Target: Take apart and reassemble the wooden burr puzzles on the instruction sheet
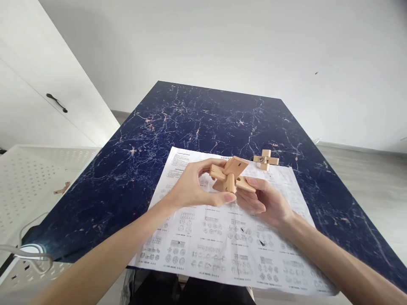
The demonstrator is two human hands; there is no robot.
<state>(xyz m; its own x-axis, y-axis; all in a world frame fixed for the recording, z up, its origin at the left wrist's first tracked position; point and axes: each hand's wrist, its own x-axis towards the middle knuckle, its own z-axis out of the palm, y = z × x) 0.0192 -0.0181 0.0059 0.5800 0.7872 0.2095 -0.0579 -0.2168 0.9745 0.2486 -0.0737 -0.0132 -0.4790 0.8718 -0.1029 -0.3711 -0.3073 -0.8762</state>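
Between my two hands, above a printed sheet, is a wooden interlocking puzzle (231,174) made of several crossing pieces. My left hand (193,186) is closed around its left side, thumb along the lower edge and fingers behind. On the other side my right hand (267,199) pinches a piece that sticks out to the right, thumb on top and fingers below. Part of the puzzle's back and underside is hidden by my fingers. The instruction sheet (203,254) lies creased under both hands, covered with small line drawings and text.
A second wooden puzzle (266,160), cross-shaped and marked with a letter, stands at the sheet's far right edge. The table (203,114) has a dark blue marbled top. Left of it are a white perforated surface (38,178) with a small wooden piece (62,188), and a cable (32,254).
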